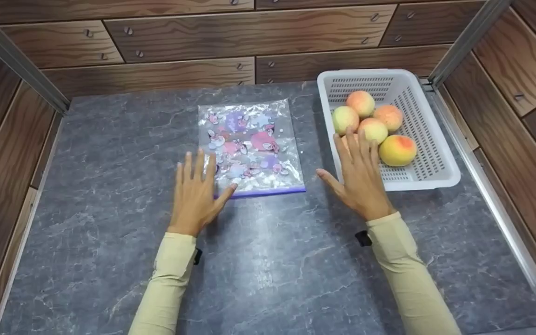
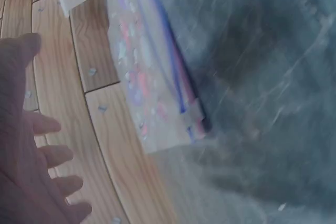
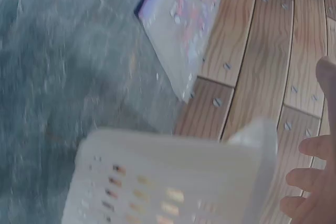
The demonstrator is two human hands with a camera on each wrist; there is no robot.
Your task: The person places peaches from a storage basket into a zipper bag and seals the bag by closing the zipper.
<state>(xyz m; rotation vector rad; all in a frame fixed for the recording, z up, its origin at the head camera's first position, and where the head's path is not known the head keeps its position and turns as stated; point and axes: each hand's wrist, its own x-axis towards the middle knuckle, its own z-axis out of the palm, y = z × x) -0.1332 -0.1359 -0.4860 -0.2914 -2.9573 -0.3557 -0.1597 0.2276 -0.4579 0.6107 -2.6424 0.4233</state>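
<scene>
A clear plastic bag (image 1: 279, 125) lies flat on the grey table (image 1: 258, 270), a little back from the middle and to the left of the basket. It is printed with pink, purple and pale blue cartoon shapes, and its purple strip (image 1: 268, 192) runs along the edge nearest the person. The left hand (image 1: 195, 200) is at the bag's near left corner, palm down, its fingers straight and slightly apart, the thumb out to the side. From the head its fingers overlap the bag's left edge, but the left wrist view shows a gap between hand and bag.

Just beside the bag stands a white plastic basket (image 1: 426, 184) with slotted walls. In it are six peaches (image 1: 373, 128), yellow with red-orange blush, grouped toward its left side; one is partly hidden by the right hand (image 1: 361, 181). That hand is spread, thumb toward the bag, over the basket's near left part as seen from the head; in the right wrist view it is apart from the basket.

Both arms wear pale yellow sleeves (image 1: 407, 270), with something black at each wrist. Wood-patterned panels (image 1: 244, 35) enclose the table at the back and sides.
</scene>
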